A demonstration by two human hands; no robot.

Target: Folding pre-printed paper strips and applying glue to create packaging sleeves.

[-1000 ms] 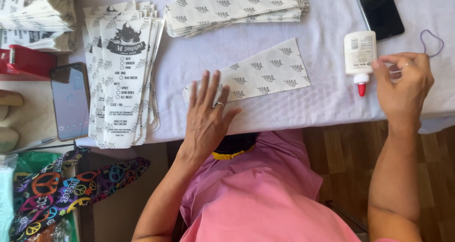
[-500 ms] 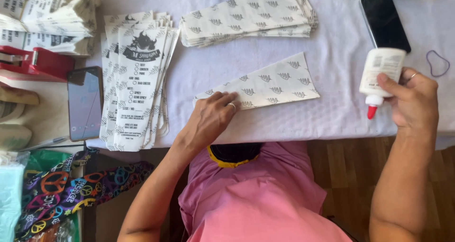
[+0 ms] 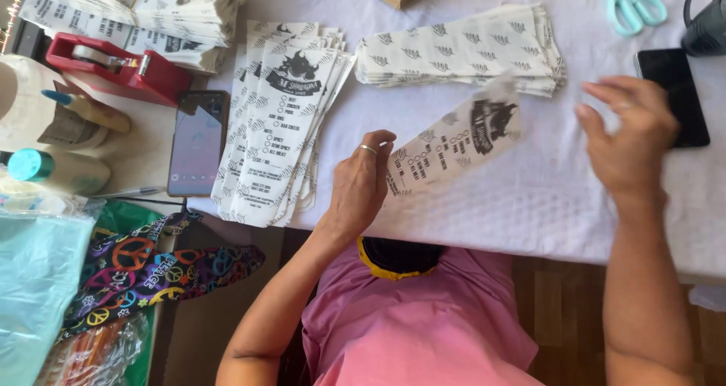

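The left hand (image 3: 361,183) pinches a printed paper bag (image 3: 454,145), lifted printed side up over the tabletop (image 3: 529,197); the right hand (image 3: 628,140) hovers spread and empty. Judged mid-flip, it needs laying flat on the near-left stack (image 3: 283,121).

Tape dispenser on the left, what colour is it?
The tape dispenser is red, seen in the head view.

Pink top with yellow-trimmed dark neckline, bare arms, ring on left hand (image 3: 361,186).
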